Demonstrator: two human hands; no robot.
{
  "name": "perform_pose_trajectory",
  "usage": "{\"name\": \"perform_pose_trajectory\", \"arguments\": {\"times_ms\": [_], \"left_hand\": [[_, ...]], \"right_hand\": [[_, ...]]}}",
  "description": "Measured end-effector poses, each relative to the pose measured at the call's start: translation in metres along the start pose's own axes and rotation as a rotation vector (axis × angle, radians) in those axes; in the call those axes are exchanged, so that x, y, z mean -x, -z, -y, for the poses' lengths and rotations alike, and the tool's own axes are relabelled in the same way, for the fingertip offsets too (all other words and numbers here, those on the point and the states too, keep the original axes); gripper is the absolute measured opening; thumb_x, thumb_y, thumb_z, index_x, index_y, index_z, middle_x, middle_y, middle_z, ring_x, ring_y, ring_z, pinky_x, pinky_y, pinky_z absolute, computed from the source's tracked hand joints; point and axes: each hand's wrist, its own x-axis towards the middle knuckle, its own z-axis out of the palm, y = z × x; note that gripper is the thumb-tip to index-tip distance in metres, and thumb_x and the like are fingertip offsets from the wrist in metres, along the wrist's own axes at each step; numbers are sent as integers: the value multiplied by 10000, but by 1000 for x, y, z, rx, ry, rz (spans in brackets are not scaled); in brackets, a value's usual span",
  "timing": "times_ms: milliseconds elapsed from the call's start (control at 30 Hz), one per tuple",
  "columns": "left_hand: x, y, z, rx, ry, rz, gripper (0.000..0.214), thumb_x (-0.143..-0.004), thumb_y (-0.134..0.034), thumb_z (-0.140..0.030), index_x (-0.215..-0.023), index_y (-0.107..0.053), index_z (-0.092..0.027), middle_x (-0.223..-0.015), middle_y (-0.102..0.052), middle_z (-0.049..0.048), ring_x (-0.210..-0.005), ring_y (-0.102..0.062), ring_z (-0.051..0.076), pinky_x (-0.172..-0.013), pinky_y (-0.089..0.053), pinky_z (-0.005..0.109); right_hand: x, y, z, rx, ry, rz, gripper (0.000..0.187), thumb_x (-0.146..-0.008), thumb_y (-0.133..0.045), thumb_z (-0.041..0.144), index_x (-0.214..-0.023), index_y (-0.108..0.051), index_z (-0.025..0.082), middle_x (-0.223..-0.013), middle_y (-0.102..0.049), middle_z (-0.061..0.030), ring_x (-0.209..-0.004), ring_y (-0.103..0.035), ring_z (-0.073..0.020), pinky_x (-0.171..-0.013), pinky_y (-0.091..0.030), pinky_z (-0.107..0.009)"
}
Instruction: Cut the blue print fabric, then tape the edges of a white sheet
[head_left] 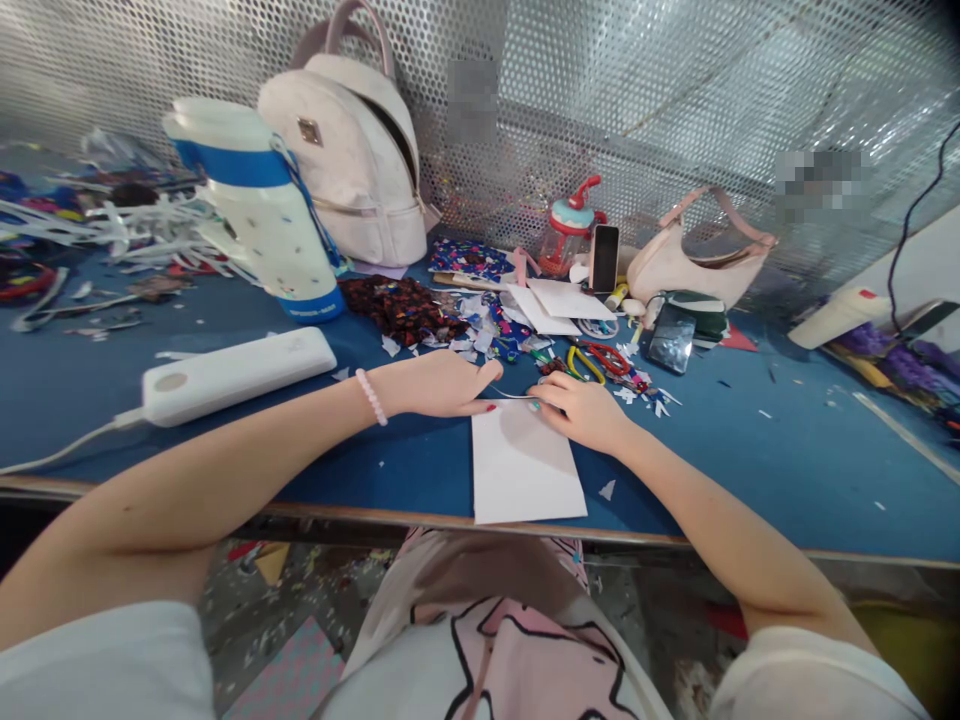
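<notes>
A blank white rectangular card or folded sheet of paper (525,470) lies flat at the table's front edge. At its far left corner is my left hand (442,383), a beaded bracelet on the wrist, with thumb and forefinger closed on the paper's far edge. My right hand (581,408) has its fingers bent over the far right corner and pinches the same edge. Between the two hands, a thin strip of that edge looks raised and slightly curved. The fingertips partly cover it.
Red-handled scissors (607,358), yellow-handled scissors (585,366) and paper scraps lie just beyond my hands. Left are a white power strip (240,375) and a large bottle (255,210). Farther back stand a backpack (352,160) and handbag (694,255); a phone (671,338) lies right.
</notes>
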Motion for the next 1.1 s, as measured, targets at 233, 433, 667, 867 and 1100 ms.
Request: {"name": "perform_pose_trajectory", "arguments": {"times_ms": [233, 433, 667, 867, 1100], "left_hand": [[-2, -2, 2, -6, -32, 18, 390, -986, -403, -484, -1132, -508, -139, -749, -704, 89, -660, -676, 249, -516, -340, 275], [-4, -3, -1, -85, -76, -26, 292, -986, -430, -415, -1004, -552, -149, -728, -686, 71, -601, -656, 220, -488, -311, 284], [-4, -9, -1, -127, -139, -124, 180, -962, -469, -271, -899, -583, -146, -683, -672, 54, -525, -609, 183, -468, -284, 296], [-5, -10, -2, -95, -172, -126, 140, -938, -497, -190, -849, -596, -147, -637, -651, 51, -488, -569, 178, -468, -286, 296], [-2, -2, 1, -93, -116, -130, 183, -953, -402, -121, -913, -579, -143, -745, -676, 91, -608, -615, 193, -539, -356, 285]], "right_hand": [[-2, -1, 1, 0, 35, -9, 264, -924, -480, 222, -1098, -677, 190, -1044, -667, -72, -803, -631, -142, -610, -421, -232], [-2, -1, 1, -4, 59, -21, 262, -913, -495, 225, -1099, -673, 176, -1021, -669, -78, -824, -630, -152, -628, -439, -238], [-1, 1, 3, 26, 78, 1, 263, -919, -499, 247, -1097, -682, 183, -997, -678, -74, -836, -642, -167, -608, -433, -246], [0, 0, 4, 48, 99, -3, 297, -920, -495, 265, -1131, -673, 156, -989, -684, -95, -839, -649, -186, -633, -454, -262], [1, 6, 5, 111, -7, -54, 381, -937, -439, 259, -1251, -609, 125, -1032, -707, -119, -746, -648, -163, -579, -416, -253]]}}
